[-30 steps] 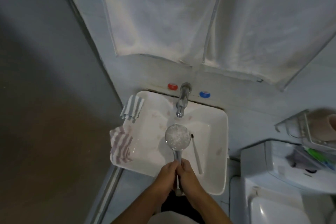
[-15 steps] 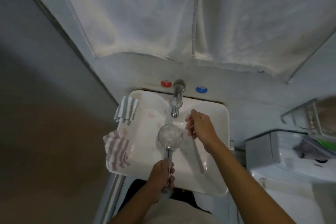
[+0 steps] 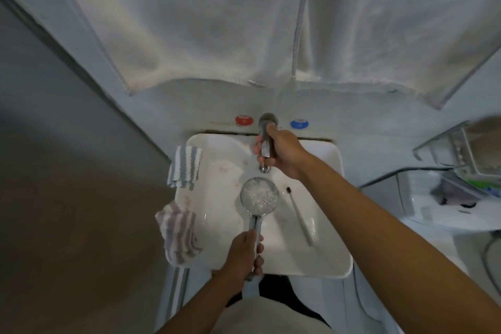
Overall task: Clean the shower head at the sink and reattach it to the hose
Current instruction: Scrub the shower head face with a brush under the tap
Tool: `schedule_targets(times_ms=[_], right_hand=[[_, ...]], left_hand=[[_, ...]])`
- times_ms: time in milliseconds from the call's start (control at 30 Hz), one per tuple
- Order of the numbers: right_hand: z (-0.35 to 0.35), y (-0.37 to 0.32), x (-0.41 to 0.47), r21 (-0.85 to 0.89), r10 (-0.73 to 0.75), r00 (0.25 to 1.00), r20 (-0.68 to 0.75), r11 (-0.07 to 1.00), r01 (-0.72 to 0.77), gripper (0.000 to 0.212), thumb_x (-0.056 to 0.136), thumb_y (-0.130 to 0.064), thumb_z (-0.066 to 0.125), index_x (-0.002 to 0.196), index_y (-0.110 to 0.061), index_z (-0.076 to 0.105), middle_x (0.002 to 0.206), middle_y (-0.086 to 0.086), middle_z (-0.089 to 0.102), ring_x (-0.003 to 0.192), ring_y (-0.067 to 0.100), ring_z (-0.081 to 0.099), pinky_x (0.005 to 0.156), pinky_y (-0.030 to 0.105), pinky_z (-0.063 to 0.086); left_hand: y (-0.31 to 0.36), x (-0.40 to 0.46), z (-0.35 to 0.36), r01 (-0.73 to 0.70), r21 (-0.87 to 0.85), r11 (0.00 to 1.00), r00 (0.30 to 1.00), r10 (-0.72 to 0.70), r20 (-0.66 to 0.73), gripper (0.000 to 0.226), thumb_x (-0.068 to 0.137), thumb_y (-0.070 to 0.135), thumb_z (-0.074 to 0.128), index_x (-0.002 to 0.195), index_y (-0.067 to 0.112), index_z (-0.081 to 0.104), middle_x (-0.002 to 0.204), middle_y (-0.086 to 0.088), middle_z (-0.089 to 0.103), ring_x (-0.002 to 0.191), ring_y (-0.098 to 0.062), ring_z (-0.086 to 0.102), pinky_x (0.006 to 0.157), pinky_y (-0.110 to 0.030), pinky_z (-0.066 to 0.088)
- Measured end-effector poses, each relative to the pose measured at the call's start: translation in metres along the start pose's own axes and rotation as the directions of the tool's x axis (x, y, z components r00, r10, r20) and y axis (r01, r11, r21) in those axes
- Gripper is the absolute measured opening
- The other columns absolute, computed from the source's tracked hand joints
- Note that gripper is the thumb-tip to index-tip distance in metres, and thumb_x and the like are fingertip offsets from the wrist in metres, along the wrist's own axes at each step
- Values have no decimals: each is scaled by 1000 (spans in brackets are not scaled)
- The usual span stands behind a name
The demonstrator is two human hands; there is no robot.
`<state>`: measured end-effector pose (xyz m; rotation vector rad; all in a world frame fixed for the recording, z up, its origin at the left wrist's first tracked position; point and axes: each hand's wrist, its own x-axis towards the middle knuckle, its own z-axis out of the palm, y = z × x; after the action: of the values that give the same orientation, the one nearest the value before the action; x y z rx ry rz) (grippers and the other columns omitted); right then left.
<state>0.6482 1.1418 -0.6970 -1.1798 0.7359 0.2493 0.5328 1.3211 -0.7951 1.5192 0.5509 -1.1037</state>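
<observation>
The left hand (image 3: 242,255) has its grip closed round the chrome handle of the round, foam-covered shower head (image 3: 259,196), which is held face-up over the white rectangular ceramic sink (image 3: 328,252). Beyond that grip, the right hand (image 3: 284,153) wraps its fingers round the chrome tap lever (image 3: 267,141), with the spout tip showing just under the hand and above the shower face. Right of the left grip, a white toothbrush with a dark head (image 3: 299,215) lies in the basin, apart from the shower head. Left of the grip, a grey-and-white striped cloth (image 3: 185,167) and a purple-and-white striped cloth (image 3: 179,234) hang over the sink's rim. Past the right grip sit a red round cap (image 3: 244,119) and a blue round cap (image 3: 299,124) on the wall, under hanging white towels (image 3: 217,22). The right hand hides most of the tap. The handle's lower end is hidden behind the left hand. Shelf items at far right are blurred.
</observation>
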Motion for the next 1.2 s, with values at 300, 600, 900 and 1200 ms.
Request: schedule_targets(times_ms=[300,600,900,1200], right_hand=[[14,14,7,62,-73,993,-98,995,79,44,105,-45,28,81,-14,49,56,0,39,41,10,31,43,26,22],[18,15,5,61,-124,983,-135,989,133,46,106,-43,28,76,-15,49,53,-2,38,40,9,27,39,23,21],[21,13,4,55,-121,979,-167,990,132,42,106,-37,29,76,-14,48,54,0,36,42,9,25,39,24,19],[23,9,2,62,-100,978,-184,992,113,39,106,-32,31,74,-15,47,56,1,36,43,10,25,41,25,19]], left_hand=[[11,12,-11,8,12,1000,1000,-8,15,27,101,25,38,93,7,56,66,-5,49,36,-12,37,39,-18,30],[17,15,-10,-12,30,999,999,11,44,24,99,23,39,93,7,55,68,-6,49,37,-14,37,41,-18,29],[15,16,-9,-17,61,998,998,14,54,24,99,24,38,94,8,56,72,-6,50,40,-13,39,39,-19,32],[15,17,-7,-12,73,997,999,8,49,26,99,27,39,96,9,58,72,-5,53,41,-12,42,39,-19,34]])
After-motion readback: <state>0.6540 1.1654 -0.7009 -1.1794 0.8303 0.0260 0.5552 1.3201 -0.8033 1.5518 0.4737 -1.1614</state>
